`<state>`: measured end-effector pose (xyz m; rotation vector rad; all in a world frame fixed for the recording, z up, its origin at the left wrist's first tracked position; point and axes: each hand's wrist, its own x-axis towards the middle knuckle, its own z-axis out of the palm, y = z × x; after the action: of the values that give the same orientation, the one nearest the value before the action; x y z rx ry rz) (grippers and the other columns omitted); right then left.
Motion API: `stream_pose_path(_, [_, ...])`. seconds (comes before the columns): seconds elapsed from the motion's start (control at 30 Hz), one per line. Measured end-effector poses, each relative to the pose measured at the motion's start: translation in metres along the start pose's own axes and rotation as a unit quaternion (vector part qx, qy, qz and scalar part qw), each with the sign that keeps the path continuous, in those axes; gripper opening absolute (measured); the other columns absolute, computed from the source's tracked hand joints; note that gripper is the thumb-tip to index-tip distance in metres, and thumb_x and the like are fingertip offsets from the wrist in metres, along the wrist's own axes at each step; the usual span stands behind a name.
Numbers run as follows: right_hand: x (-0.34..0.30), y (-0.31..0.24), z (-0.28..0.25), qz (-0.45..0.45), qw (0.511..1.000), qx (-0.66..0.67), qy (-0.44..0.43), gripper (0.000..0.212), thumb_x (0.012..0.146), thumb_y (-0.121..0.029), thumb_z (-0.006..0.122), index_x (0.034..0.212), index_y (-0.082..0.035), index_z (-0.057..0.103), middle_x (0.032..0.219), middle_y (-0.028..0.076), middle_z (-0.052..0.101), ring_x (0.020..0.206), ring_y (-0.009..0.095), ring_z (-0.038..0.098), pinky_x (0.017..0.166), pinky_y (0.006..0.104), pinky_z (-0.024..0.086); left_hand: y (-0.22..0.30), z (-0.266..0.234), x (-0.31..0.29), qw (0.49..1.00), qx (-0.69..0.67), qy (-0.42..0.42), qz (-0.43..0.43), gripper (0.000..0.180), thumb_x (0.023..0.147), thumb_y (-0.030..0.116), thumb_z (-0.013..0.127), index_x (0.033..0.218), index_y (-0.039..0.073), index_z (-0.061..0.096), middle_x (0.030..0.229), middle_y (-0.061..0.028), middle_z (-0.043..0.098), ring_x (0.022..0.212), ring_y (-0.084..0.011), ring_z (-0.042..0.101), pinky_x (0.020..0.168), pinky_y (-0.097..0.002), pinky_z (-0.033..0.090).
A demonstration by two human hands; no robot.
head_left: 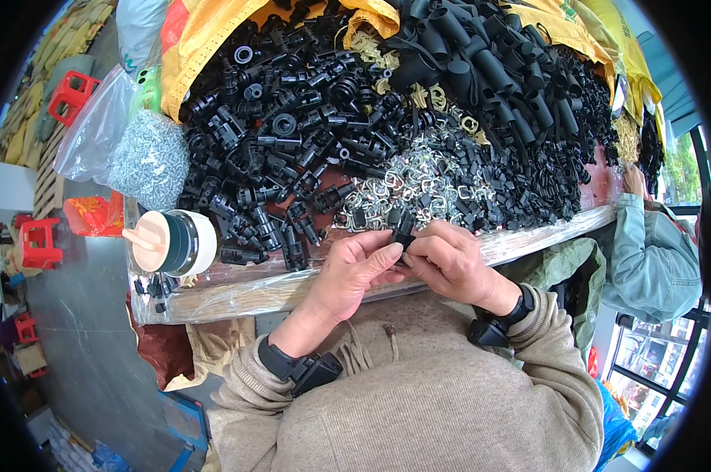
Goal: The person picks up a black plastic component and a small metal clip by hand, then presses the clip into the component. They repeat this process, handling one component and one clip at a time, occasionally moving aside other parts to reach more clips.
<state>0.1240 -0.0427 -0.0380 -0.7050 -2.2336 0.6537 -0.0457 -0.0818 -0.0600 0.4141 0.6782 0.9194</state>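
Observation:
Both my hands meet at the table's near edge around a small black plastic part [403,224], which stands up between the fingertips. My left hand [354,271] pinches it from the left with thumb and fingers. From the other side my right hand [454,261] has its fingers closed at the part's lower end, and what lies between those fingertips is mostly hidden. Just beyond the hands lies a heap of metal rings and buckles [387,189]. A large pile of black plastic fittings [277,149] spreads to the left of it.
Black tubes [493,71] and small black clips [528,185] are heaped at the right. A lidded cup [190,242] stands at the left corner, near a bag of screws [151,157]. Wrapped edging [237,299] borders the table. A co-worker's sleeve [642,244] reaches in at right.

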Motion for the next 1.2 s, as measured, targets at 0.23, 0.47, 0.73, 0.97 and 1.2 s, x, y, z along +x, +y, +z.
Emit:
stream_pose_path(0.23, [-0.005, -0.001, -0.005, 0.242, 0.96, 0.133, -0.034, 0.022, 0.071, -0.013, 0.068, 0.073, -0.005, 0.048, 0.061, 0.0, 0.042, 0.051, 0.009, 0.04, 0.045, 0.0222, 0.034, 0.0, 0.002, 0.0, 0.999, 0.037, 0.001, 0.012, 0.029, 0.085, 0.016, 0.051, 0.108, -0.002, 0.049, 0.093, -0.0071, 0.059, 0.078, -0.012, 0.059, 0.066, -0.0214, 0.05])
stream_pose_path(0.47, [-0.006, 0.02, -0.01, 0.317, 0.865, 0.376, -0.098, 0.026, 0.072, -0.019, 0.068, 0.077, -0.003, 0.048, 0.065, -0.003, 0.047, 0.053, 0.004, 0.041, 0.045, 0.0182, 0.032, 0.004, 0.006, 0.001, 0.999, 0.039, -0.017, 0.019, 0.03, 0.085, 0.015, 0.051, 0.109, -0.003, 0.048, 0.093, -0.0091, 0.059, 0.077, -0.0151, 0.06, 0.067, -0.0222, 0.05])
stream_pose_path(0.73, [0.028, 0.05, -0.064, 0.155, 0.984, -0.015, -0.081, 0.016, 0.072, -0.01, 0.064, 0.082, -0.002, 0.055, 0.069, 0.002, 0.049, 0.057, 0.009, 0.046, 0.05, 0.0206, 0.038, 0.011, 0.003, 0.009, 0.999, -0.014, -0.019, 0.029, 0.028, 0.085, 0.014, 0.05, 0.107, -0.003, 0.05, 0.093, -0.0145, 0.058, 0.078, -0.0191, 0.061, 0.065, -0.024, 0.052])
stream_pose_path(0.97, [0.037, 0.12, -0.091, 0.184, 0.913, -0.363, -0.019, 0.013, 0.075, -0.012, 0.056, 0.085, -0.005, 0.056, 0.076, 0.011, 0.051, 0.068, 0.029, 0.053, 0.056, 0.0357, 0.042, 0.012, 0.006, 0.007, 0.999, -0.035, -0.026, 0.03, 0.028, 0.085, 0.014, 0.05, 0.107, -0.003, 0.05, 0.095, -0.0152, 0.058, 0.078, -0.0193, 0.06, 0.065, -0.0247, 0.052])
stream_pose_path(1.2, [0.029, 0.102, -0.098, 0.234, 0.956, -0.178, -0.001, 0.013, 0.078, -0.015, 0.058, 0.082, -0.003, 0.057, 0.066, 0.003, 0.052, 0.057, 0.015, 0.05, 0.049, 0.0277, 0.039, 0.01, 0.009, 0.003, 0.998, -0.04, -0.016, 0.039, 0.028, 0.085, 0.014, 0.05, 0.107, -0.002, 0.05, 0.096, -0.0151, 0.058, 0.079, -0.0199, 0.06, 0.065, -0.025, 0.052])
